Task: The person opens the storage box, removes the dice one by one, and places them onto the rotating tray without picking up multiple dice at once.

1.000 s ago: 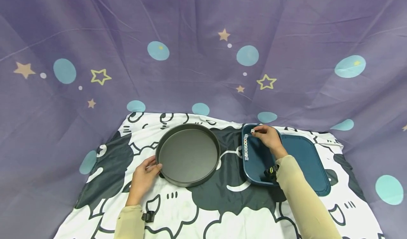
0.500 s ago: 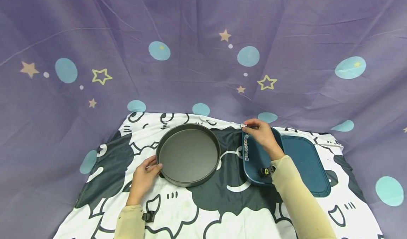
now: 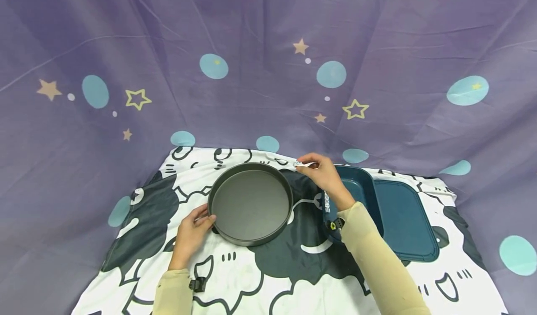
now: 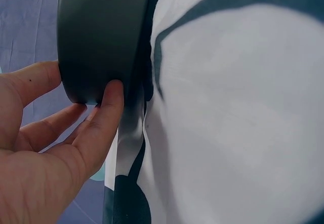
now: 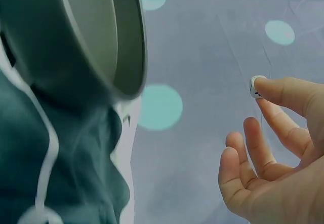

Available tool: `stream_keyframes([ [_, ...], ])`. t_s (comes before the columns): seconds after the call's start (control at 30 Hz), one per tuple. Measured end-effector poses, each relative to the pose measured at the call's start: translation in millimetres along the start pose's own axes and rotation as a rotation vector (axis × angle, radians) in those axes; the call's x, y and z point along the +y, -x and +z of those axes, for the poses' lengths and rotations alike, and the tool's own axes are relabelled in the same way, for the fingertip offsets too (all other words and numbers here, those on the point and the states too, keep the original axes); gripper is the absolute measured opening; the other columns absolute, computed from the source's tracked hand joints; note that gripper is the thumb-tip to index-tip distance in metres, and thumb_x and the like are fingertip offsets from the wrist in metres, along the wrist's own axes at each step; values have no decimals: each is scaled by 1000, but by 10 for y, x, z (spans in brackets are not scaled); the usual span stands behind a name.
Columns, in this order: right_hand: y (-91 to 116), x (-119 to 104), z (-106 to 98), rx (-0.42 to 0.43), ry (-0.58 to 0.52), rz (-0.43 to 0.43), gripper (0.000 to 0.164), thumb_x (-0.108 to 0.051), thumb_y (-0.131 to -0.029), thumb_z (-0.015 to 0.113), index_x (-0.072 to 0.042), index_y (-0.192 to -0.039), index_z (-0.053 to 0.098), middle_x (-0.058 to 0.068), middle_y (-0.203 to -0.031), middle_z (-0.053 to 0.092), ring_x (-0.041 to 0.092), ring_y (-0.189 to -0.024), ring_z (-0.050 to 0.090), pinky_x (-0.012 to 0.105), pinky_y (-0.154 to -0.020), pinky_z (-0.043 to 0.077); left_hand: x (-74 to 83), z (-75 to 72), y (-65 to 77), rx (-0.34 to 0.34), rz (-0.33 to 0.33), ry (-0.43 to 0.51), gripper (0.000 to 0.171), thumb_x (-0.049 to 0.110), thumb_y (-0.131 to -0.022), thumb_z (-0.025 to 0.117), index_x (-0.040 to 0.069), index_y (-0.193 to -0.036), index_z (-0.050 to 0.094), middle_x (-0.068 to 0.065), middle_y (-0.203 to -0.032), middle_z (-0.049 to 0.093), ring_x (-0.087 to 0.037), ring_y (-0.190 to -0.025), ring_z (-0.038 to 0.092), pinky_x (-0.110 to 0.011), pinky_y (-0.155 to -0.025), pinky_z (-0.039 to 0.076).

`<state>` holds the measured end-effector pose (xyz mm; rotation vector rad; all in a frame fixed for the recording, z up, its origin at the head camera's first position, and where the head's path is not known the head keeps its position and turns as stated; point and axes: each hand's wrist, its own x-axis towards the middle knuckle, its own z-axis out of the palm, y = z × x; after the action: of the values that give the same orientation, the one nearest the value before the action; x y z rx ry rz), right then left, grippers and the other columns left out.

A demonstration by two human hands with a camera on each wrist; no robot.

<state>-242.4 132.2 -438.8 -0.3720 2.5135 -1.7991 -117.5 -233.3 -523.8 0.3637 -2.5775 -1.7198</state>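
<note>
A round dark grey cake pan (image 3: 251, 205) sits on the patterned cloth, its inside bare. At its left side my left hand (image 3: 192, 233) holds the rim and outer wall with thumb and fingertips, also seen on the pan's wall (image 4: 101, 36) in the left wrist view. My right hand (image 3: 325, 177) pinches a small white die (image 5: 255, 88) with dark dots between thumb and index finger; the other fingers are loosely bent. It is raised beyond the pan's far right side. Behind this hand stands a blue bin (image 3: 356, 184), partly hidden by the forearm.
Small white pieces (image 3: 327, 202) form a row along the bin's left wall. A flat blue lid (image 3: 407, 222) lies right of the bin. Black-and-white cloth (image 3: 235, 287) covers the table, and a purple curtain (image 3: 268, 63) hangs behind it.
My right hand has carried the die leftward from over the bin, across its left rim, toward the pan. My left hand stays at the pan.
</note>
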Motion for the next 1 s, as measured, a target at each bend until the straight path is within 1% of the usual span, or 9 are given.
stream_keyframes([
  [0.03,-15,-10,46,-9,-8,0,24,-15,-91,76,-5,-113,73,13,-110,67,39,-89,61,42,-71,51,-3,2,-3,-2,1,6,51,17,-98,67,1,-144,50,-22,-136,58,-32,-117,63,-23,-84,58],
  [0.13,-62,-34,191,-27,-18,-6,25,-15,-91,76,-5,-114,72,10,-109,68,39,-89,62,43,-73,53,-10,5,-7,-7,1,19,51,16,-98,67,1,-143,50,-22,-136,58,-32,-117,63,-23,-84,58],
  [0.27,-121,-75,381,-43,-32,-29,26,-12,-90,76,-2,-114,71,12,-108,69,38,-88,65,36,-73,56,-22,4,-14,-6,2,24,50,16,-98,67,1,-143,51,-22,-136,58,-32,-117,63,-24,-84,59],
  [0.37,-175,-111,509,-57,-56,-44,26,-10,-89,76,0,-113,71,15,-109,68,35,-87,65,35,-75,57,-32,-3,-15,-6,0,26,51,16,-98,67,1,-143,51,-22,-136,57,-32,-117,62,-24,-85,58],
  [0.5,-276,-152,665,-72,-60,-74,23,-8,-89,76,0,-110,73,12,-105,69,33,-86,64,34,-73,56,-45,-11,-14,-5,-4,35,51,16,-98,68,2,-143,51,-22,-136,57,-32,-118,62,-23,-85,58],
  [0.63,-344,-190,788,-81,-35,-113,19,-6,-87,77,-3,-105,74,8,-101,70,34,-82,64,30,-67,54,-51,-4,-21,-5,1,52,51,15,-97,68,2,-143,51,-22,-136,57,-32,-118,62,-24,-84,59],
  [0.73,-369,-193,865,-93,-14,-121,18,-8,-87,77,-5,-105,75,7,-101,70,30,-82,65,31,-67,54,-53,-6,-17,-6,10,53,50,15,-97,68,3,-143,51,-21,-135,58,-31,-117,63,-24,-84,59],
  [0.9,-408,-182,981,-107,19,-120,18,-11,-87,78,-8,-105,75,4,-102,70,25,-87,65,35,-74,56,-60,-12,-6,7,28,40,49,16,-97,69,3,-141,54,-19,-134,60,-30,-115,64,-24,-83,59],
  [1.0,-432,-164,1040,-99,39,-119,17,-12,-87,78,-10,-103,76,3,-100,71,24,-92,65,35,-79,56,-64,-6,-8,7,31,40,49,15,-97,69,3,-142,53,-20,-134,60,-31,-116,63,-24,-83,59],
])
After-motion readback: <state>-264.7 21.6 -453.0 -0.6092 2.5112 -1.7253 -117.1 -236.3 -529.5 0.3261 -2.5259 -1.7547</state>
